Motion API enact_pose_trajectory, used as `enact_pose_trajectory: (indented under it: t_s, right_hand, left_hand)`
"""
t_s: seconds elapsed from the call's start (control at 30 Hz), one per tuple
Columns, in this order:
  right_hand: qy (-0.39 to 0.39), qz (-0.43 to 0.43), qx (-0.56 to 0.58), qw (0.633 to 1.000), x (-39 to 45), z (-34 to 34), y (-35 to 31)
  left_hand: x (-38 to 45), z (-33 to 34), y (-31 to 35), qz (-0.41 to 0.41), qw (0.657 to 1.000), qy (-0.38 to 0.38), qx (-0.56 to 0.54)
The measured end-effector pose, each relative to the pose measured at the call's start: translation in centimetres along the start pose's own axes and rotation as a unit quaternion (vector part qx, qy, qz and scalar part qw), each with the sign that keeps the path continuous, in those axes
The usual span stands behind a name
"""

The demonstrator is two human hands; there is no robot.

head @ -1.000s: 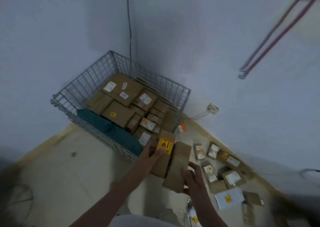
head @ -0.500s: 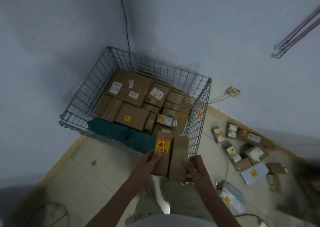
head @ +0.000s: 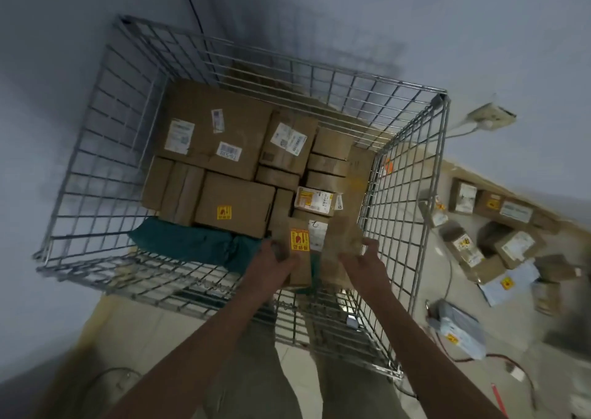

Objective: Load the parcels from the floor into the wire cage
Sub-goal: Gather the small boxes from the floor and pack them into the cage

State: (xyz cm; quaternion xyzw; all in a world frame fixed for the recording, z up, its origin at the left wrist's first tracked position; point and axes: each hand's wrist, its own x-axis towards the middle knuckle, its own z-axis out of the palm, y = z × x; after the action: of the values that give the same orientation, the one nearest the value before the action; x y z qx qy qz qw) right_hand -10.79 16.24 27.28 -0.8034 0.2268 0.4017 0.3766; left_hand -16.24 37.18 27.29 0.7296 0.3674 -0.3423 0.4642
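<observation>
The wire cage (head: 412, 175) stands in the room's corner, partly filled with brown cardboard parcels (head: 217, 137) and a teal bag (head: 192, 246). Both my arms reach over its near rim. My left hand (head: 271, 265) grips a narrow brown parcel with a yellow sticker (head: 299, 249). My right hand (head: 361, 265) grips a second plain brown parcel (head: 343, 236) beside it. Both parcels hang inside the cage near its front right corner, just above the stacked ones. More parcels (head: 511, 249) lie on the floor to the right of the cage.
Walls close in behind and left of the cage. A wall socket (head: 489, 118) with a white cable sits at the right. White mailer bags (head: 460, 335) and red cables lie on the floor at the right. My legs stand against the cage's near side.
I have stepped up to the cage. Both hands carried the two parcels forward over the near rim and down inside it.
</observation>
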Motion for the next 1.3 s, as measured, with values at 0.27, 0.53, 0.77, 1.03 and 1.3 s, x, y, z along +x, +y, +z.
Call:
enact_pose_trajectory:
  t_s: [0.27,0.53,0.77,1.03,1.3]
  right_hand:
    - [0.013,0.042,-0.288,0.957,17.8,6.9,4.1]
    - [0.056,0.05,-0.295,0.953,23.9,11.6,7.2]
    - [0.238,-0.013,-0.223,0.945,23.0,11.9,6.6]
    - [0.148,0.016,-0.198,0.969,23.7,13.7,8.2]
    - [0.116,0.026,-0.174,0.978,25.2,13.6,12.1]
  left_hand:
    - [17.6,5.6,0.5,0.116,0.945,0.051,0.303]
    - [25.6,9.7,-2.3,0.08,0.937,0.063,0.335]
    - [26.0,11.2,-3.0,0.123,0.88,0.113,0.444]
    - [25.5,13.9,-5.3,0.069,0.909,0.083,0.401]
    - [25.6,14.2,-5.6,0.111,0.874,0.052,0.47]
